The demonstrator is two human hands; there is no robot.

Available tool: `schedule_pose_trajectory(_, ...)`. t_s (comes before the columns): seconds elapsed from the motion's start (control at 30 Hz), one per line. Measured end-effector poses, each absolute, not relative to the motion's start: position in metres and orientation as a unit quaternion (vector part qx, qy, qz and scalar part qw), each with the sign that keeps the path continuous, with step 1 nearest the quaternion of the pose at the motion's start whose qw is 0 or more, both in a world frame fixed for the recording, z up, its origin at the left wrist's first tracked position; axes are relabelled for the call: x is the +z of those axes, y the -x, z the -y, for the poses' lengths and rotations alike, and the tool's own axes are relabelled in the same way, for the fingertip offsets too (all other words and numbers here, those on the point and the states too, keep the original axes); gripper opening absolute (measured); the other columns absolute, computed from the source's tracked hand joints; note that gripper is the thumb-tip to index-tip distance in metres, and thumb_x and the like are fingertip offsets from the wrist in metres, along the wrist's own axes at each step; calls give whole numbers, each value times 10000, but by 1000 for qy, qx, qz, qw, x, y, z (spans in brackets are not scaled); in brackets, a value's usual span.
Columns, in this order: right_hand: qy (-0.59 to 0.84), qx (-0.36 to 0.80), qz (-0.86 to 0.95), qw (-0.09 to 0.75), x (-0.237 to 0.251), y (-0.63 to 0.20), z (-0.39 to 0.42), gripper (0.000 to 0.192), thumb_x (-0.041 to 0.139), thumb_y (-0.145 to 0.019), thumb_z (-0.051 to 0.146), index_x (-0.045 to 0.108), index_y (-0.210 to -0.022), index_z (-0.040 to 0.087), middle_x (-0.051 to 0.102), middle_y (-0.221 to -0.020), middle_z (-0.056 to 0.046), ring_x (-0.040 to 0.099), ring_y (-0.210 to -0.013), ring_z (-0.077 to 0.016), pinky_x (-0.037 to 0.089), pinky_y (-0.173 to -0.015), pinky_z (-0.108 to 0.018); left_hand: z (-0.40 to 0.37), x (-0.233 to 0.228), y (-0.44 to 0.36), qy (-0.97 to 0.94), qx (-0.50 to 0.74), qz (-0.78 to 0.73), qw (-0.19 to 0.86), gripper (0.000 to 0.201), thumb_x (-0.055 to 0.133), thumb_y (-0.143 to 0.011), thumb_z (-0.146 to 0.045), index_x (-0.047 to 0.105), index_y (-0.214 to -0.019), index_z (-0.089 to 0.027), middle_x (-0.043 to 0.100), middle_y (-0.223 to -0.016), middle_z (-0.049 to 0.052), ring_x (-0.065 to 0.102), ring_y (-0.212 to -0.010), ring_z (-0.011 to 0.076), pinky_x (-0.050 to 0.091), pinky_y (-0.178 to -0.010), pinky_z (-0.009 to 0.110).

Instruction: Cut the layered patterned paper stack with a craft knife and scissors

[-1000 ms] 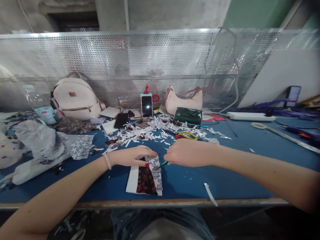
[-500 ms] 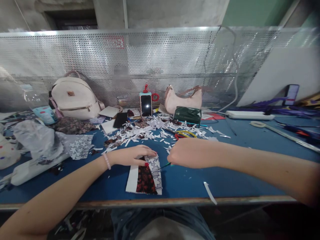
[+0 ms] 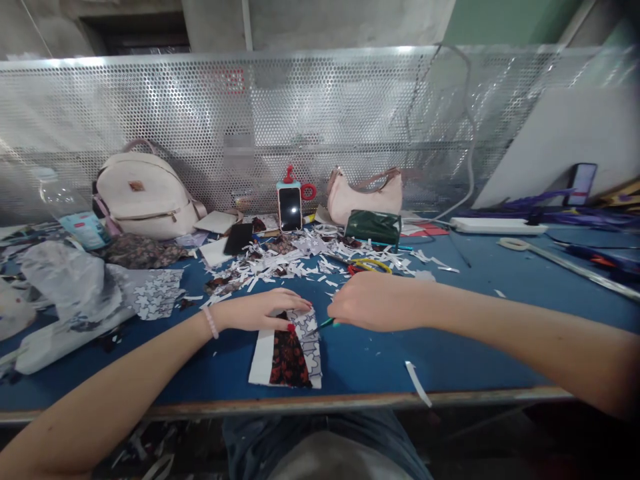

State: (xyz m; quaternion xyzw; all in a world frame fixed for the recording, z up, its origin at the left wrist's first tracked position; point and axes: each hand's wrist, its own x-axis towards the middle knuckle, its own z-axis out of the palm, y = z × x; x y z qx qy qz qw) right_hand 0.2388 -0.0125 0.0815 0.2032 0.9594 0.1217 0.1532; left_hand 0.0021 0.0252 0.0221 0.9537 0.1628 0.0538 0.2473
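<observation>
Hardly anything has moved in the last second: my right hand (image 3: 373, 301) has drifted a touch toward the left hand (image 3: 265, 312), and both sit slightly higher in view because my head has tipped.

My left hand lies flat, fingers spread and pressed on the top of the patterned card (image 3: 287, 350), pinning it to the table (image 3: 450, 353) so it cannot slide. This card, dark red floral beside a white star print, sits near the front edge right before me. My right hand is curled closed around a thin green-tipped tool (image 3: 325, 325), its point touching the card's right edge; it may be a pen or a small cutter, I cannot tell from here.

Behind my hands lies a heap of paper scraps (image 3: 295, 263), with scissors (image 3: 367, 267) just beyond my right knuckles. Further back stand a phone (image 3: 290, 208), a backpack (image 3: 143, 197) and a pink handbag (image 3: 365, 195).
</observation>
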Motion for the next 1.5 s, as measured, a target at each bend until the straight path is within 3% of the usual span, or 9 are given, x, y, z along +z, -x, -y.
schedule_pose_trajectory(0.53, -218, 126, -949, 189, 83, -235, 21, 153, 511, -812, 66, 629, -780, 157, 656, -685, -41, 607, -618, -172, 209, -484, -286, -23, 25, -3, -953, 50, -164, 250, 435, 427, -927, -334, 431, -1321, -147, 444, -1360, 136, 363, -1271, 224, 276, -1068, 357)
schedule_pose_trajectory(1.5, -226, 142, -956, 118, 64, -249, 19, 158, 476, -876, 150, 606, -786, 152, 657, -688, -44, 614, -612, -162, 223, -482, -272, -21, 24, -1, -953, 57, -167, 248, 514, 356, -927, -482, 436, -1321, -160, 449, -1358, 130, 368, -1267, 224, 264, -1067, 345)
